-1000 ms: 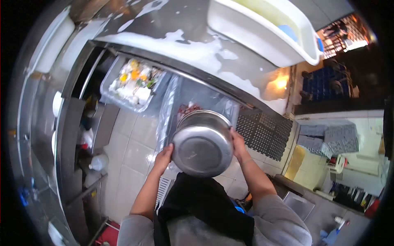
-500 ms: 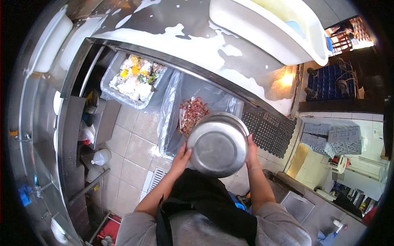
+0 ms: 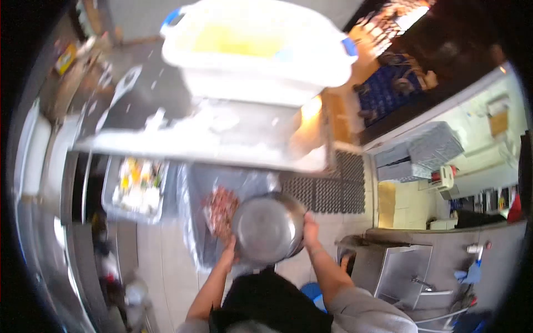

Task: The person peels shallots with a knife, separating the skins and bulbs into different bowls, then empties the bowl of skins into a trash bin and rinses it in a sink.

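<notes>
A round stainless steel bowl (image 3: 266, 228) is between my two hands, its flat base turned up toward me. My left hand (image 3: 229, 256) grips the bowl's left side near the rim. On the right side, my right hand (image 3: 311, 232) is closed on the rim. The bowl is tilted beside and partly over a bin lined with clear plastic (image 3: 189, 247). Reddish chopped scraps (image 3: 221, 211) lie in that bin. The bowl's inside is hidden from me.
A second lined bin (image 3: 105, 202) with white, yellow and green waste stands left. Beyond is a foam-streaked steel counter (image 3: 150, 105) with a large white tub (image 3: 250, 80). A black rubber mat (image 3: 327, 188) lies right; a steel sink (image 3: 402, 272) is at lower right.
My view has turned and shifted right, blurring the scene, so the counter and bins appear farther left or rotated. Both hands still hold the upturned bowl near the scraps.
</notes>
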